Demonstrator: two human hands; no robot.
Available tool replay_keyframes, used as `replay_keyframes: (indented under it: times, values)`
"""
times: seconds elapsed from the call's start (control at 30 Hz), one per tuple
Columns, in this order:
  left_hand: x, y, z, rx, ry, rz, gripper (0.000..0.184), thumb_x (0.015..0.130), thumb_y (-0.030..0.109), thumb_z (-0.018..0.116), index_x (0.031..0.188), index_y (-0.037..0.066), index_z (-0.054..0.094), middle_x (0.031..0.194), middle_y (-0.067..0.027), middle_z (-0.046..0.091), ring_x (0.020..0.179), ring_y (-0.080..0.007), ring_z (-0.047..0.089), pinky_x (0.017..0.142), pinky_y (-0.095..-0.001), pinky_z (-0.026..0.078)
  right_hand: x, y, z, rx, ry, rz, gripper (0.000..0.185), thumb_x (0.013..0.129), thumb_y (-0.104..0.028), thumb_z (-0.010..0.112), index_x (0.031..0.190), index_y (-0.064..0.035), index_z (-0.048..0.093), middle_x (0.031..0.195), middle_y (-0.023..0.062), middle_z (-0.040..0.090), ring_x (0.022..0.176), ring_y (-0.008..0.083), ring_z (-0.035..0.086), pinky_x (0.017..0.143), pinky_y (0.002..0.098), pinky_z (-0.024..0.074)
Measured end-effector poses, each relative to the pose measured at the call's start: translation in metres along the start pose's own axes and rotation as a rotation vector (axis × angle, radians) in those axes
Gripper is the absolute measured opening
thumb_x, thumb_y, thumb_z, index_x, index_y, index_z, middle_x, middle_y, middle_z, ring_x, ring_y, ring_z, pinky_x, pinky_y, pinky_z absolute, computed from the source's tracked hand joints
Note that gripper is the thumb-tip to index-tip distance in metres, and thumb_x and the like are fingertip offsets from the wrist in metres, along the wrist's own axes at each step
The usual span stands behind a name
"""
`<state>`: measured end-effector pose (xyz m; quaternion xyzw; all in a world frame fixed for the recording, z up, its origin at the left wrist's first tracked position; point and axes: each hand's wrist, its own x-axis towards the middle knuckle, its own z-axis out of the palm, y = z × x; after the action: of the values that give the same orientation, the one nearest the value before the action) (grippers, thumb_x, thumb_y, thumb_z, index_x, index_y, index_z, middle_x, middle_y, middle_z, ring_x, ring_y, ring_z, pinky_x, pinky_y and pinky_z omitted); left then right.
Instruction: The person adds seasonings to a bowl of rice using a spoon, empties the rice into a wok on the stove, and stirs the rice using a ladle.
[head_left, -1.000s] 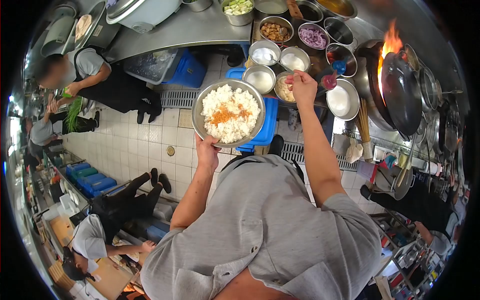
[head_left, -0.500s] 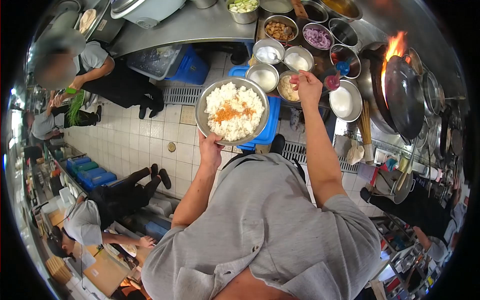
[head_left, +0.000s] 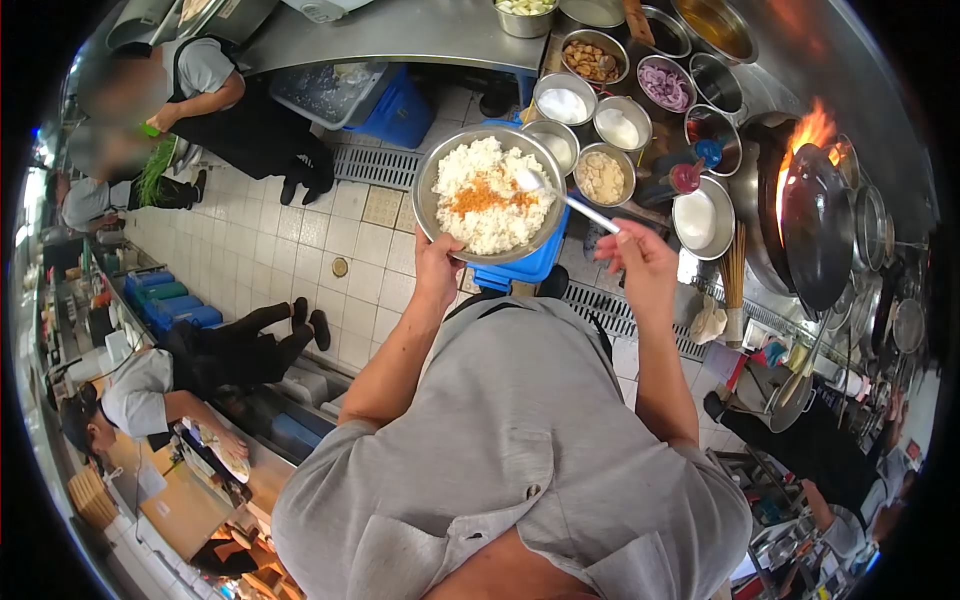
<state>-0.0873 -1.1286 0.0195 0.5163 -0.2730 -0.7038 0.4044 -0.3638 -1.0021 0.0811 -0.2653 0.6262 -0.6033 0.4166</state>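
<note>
My left hand [head_left: 438,268] is closed on the near rim of a round metal bowl [head_left: 424,200], held up over the floor. White rice [head_left: 478,160] fills the bowl, with an orange-brown powder or sauce [head_left: 482,200] scattered on its middle. Between the fingers of my right hand [head_left: 642,262] is the handle of a white spoon [head_left: 592,213]. The spoon's head is over the right side of the rice; whether it touches the grains I cannot tell. Just beyond the spoon stands a metal pot of pale chopped stuff, perhaps garlic [head_left: 603,178].
Metal pots hold white powder [head_left: 562,105], sliced purple onion [head_left: 665,86] and brown chunks [head_left: 592,62]. Flames [head_left: 812,130] rise beside a dark wok [head_left: 818,215] at right. A blue bin [head_left: 395,110] sits under the steel counter [head_left: 400,40]. Other people [head_left: 205,90] work around the room.
My right hand has drawn back from the pot of pale chopped stuff, and the white spoon now reaches over the rice. My left hand still holds the bowl. The view has shifted slightly.
</note>
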Motion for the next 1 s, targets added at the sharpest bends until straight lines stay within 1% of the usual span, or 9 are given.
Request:
replay_keyframes:
  times: [0.13,0.27,0.43,0.5,0.63,0.67,0.77,0.87,1.0]
  values:
    - [0.004,-0.003,0.001,-0.007,-0.054,0.014,0.064,0.077,0.001,0.056,0.138,0.015,0.045,0.119,-0.0068,0.062,0.094,-0.0176,0.065,0.069,-0.0319,0.055,-0.007,-0.001,0.028,-0.053,-0.079,-0.104,0.021,0.1,-0.006,0.06,0.116,0.0031,0.07,0.093,0.0133,0.075,0.079,0.0189,0.074,0.063,0.0272,0.0554]
    - [-0.003,0.004,0.012,-0.046,-0.057,0.017,0.069,0.075,0.0,0.057,0.14,0.016,0.043,0.117,-0.0081,0.061,0.091,-0.0184,0.064,0.064,-0.0311,0.054,0.023,-0.008,0.03,-0.666,0.038,-0.839,0.024,0.1,-0.004,0.058,0.121,0.0015,0.069,0.096,0.0155,0.076,0.082,0.022,0.075,0.074,0.0309,0.0577]
    - [-0.008,0.001,0.005,-0.057,-0.045,0.026,0.067,0.076,-0.002,0.054,0.14,0.014,0.043,0.119,-0.0084,0.062,0.092,-0.0184,0.065,0.064,-0.0291,0.054,0.109,0.011,0.03,-0.733,0.271,-0.548,0.023,0.097,-0.014,0.06,0.111,-0.0004,0.071,0.092,0.018,0.075,0.085,0.0355,0.074,0.076,0.0422,0.0577]
    - [-0.012,0.0,0.004,-0.052,-0.053,0.05,0.067,0.076,-0.002,0.053,0.14,0.014,0.044,0.119,-0.0081,0.062,0.092,-0.0175,0.065,0.062,-0.0273,0.052,0.152,0.032,0.032,-0.799,0.274,-0.435,0.027,0.1,-0.017,0.055,0.117,-0.0036,0.07,0.09,0.0157,0.077,0.087,0.0239,0.077,0.08,0.037,0.058]
    - [-0.021,0.001,-0.007,-0.012,-0.055,0.082,0.071,0.078,-0.001,0.052,0.146,0.014,0.039,0.127,-0.0092,0.061,0.096,-0.0187,0.068,0.062,-0.0265,0.055,0.193,0.048,0.041,-0.732,0.291,-0.333,0.028,0.099,-0.018,0.054,0.116,-0.003,0.071,0.09,0.0147,0.077,0.084,0.0245,0.077,0.081,0.0374,0.0578]
    - [-0.028,0.004,-0.002,-0.052,-0.011,0.065,0.068,0.075,-0.001,0.053,0.14,0.016,0.044,0.117,-0.0052,0.062,0.083,-0.0126,0.062,0.054,-0.023,0.044,0.2,0.053,0.04,-0.717,0.288,-0.33,0.028,0.099,-0.018,0.054,0.116,-0.0029,0.071,0.09,0.0146,0.077,0.084,0.0246,0.076,0.081,0.0373,0.0577]
    - [-0.026,-0.004,-0.023,0.04,-0.05,0.043,0.075,0.078,-0.001,0.051,0.15,0.013,0.035,0.134,-0.0119,0.058,0.11,-0.0237,0.068,0.079,-0.0352,0.062,0.205,0.053,0.04,-0.67,0.284,-0.288,0.028,0.095,-0.017,0.057,0.114,-0.0041,0.073,0.093,0.0162,0.076,0.09,0.0338,0.073,0.086,0.043,0.0558]
    - [-0.029,-0.004,-0.019,-0.04,0.003,0.067,0.067,0.076,0.0,0.054,0.14,0.016,0.044,0.115,-0.0043,0.062,0.08,-0.0119,0.06,0.054,-0.0222,0.042,0.212,0.058,0.039,-0.665,0.284,-0.233,0.027,0.093,-0.015,0.059,0.112,-0.0035,0.074,0.095,0.0165,0.076,0.095,0.0379,0.072,0.089,0.0452,0.0548]
    - [-0.032,-0.002,-0.019,-0.011,0.041,0.064,0.064,0.076,0.001,0.054,0.138,0.015,0.044,0.114,-0.0048,0.062,0.08,-0.0126,0.061,0.055,-0.0235,0.043,0.214,0.063,0.038,-0.544,0.299,-0.214,0.027,0.093,-0.014,0.058,0.113,-0.0022,0.073,0.094,0.0165,0.077,0.09,0.033,0.075,0.085,0.0416,0.0564]
